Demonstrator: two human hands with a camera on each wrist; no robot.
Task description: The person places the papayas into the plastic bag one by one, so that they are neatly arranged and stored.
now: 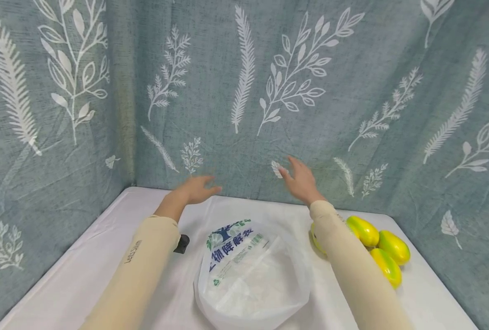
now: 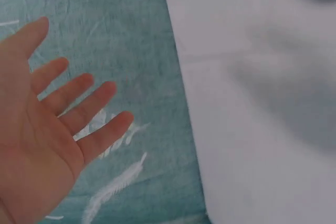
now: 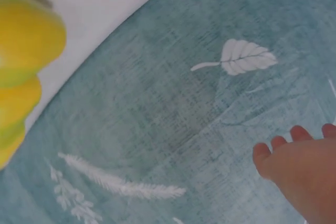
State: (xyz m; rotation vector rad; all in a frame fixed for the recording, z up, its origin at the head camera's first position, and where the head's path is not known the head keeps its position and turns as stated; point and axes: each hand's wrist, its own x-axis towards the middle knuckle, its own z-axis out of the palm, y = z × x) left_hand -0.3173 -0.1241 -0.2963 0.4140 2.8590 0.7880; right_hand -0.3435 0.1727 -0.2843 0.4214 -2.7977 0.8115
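Both hands are raised over the far part of the table, holding nothing. The left hand (image 1: 194,189) has its fingers spread; its palm and separated fingers (image 2: 105,139) show in the left wrist view. To its right, the right hand (image 1: 301,181) is lifted higher, thumb apart from the fingers, in front of the curtain. Between the forearms a white plastic bag (image 1: 252,316) with blue and green print stands with its mouth spread wide. Several yellow-green mangoes (image 1: 394,247) lie right of the bag, some partly hidden by the right sleeve.
A small black object (image 1: 181,244) sits beside the left sleeve. The table (image 1: 83,261) has a white cover. A blue-green curtain (image 1: 211,91) with white leaf patterns hangs behind the table and along both sides.
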